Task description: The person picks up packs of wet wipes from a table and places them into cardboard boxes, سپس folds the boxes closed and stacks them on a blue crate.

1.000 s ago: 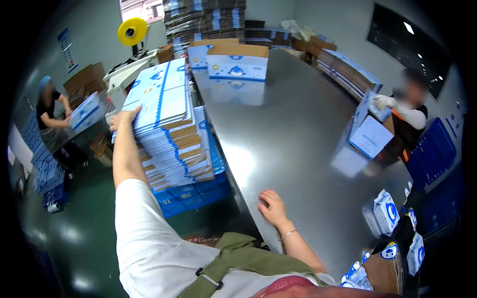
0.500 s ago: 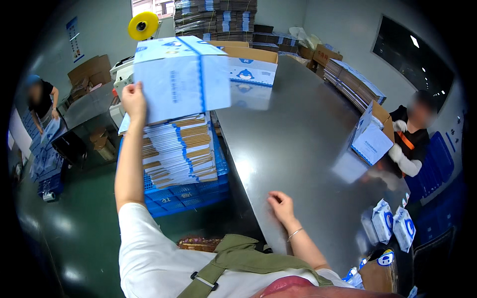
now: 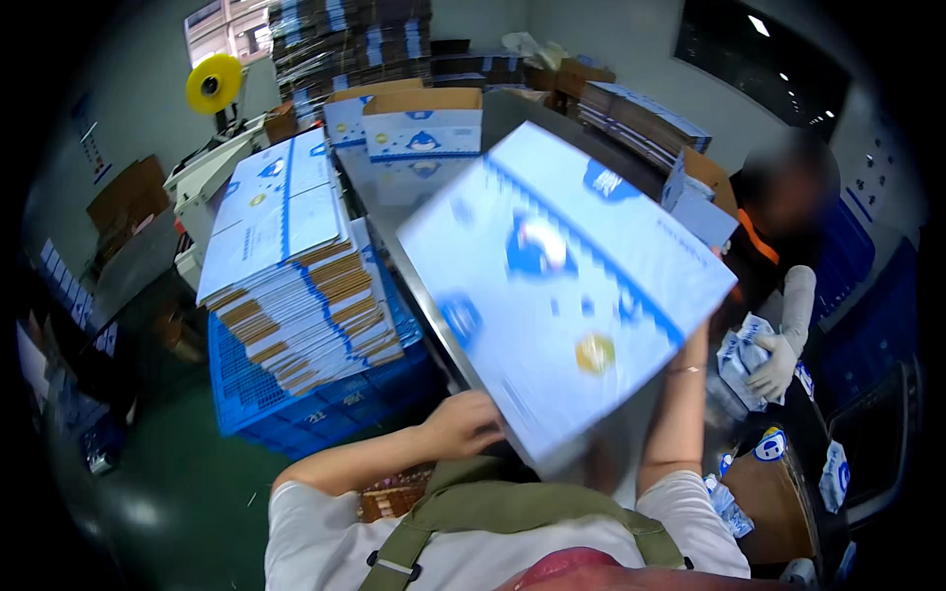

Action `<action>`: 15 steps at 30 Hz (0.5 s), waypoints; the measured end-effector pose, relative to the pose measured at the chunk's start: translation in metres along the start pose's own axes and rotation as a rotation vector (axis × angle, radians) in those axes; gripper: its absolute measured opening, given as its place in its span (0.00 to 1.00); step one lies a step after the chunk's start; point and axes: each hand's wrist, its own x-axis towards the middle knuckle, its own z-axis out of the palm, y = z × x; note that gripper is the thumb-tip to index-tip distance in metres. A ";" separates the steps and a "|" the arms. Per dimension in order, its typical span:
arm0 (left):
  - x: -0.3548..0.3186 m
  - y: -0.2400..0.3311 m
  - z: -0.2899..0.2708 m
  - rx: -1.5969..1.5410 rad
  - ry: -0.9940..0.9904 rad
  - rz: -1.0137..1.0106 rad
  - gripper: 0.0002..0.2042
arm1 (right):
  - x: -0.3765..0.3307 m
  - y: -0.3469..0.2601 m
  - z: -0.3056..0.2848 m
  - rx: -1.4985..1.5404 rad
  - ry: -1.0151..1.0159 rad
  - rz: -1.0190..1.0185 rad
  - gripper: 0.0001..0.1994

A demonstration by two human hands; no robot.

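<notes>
A flat, folded white-and-blue carton (image 3: 562, 295) with a cartoon whale print is held tilted over the metal table in front of me. My left hand (image 3: 465, 424) is closed at its near left edge, the fingertips partly hidden by the board. My right hand (image 3: 698, 343) grips the right edge, most of its fingers behind the carton. To the left, a tall stack of the same flat cartons (image 3: 286, 246) rests on a blue plastic crate (image 3: 325, 409).
Two open cartons (image 3: 424, 133) stand at the table's far end. Across the table, a person's gloved hand (image 3: 774, 369) holds white-and-blue packets (image 3: 737, 360). An open brown box (image 3: 774, 507) sits near right. A machine with a yellow reel (image 3: 213, 84) stands behind the stack.
The carton has come from above the stack to the table in front of me. My right hand has risen to its edge. The co-worker's hand has moved from the open box to the packets.
</notes>
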 end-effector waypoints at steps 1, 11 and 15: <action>-0.022 -0.016 -0.005 0.003 0.004 -0.061 0.09 | -0.023 -0.023 0.032 -0.253 -0.325 -0.091 0.18; 0.184 -0.032 -0.191 0.121 -0.417 -0.329 0.52 | -0.117 -0.046 -0.009 -2.058 -1.306 0.117 0.13; 0.250 -0.009 -0.167 0.332 -1.037 -0.177 0.46 | -0.124 -0.050 -0.006 -1.998 -1.118 0.116 0.08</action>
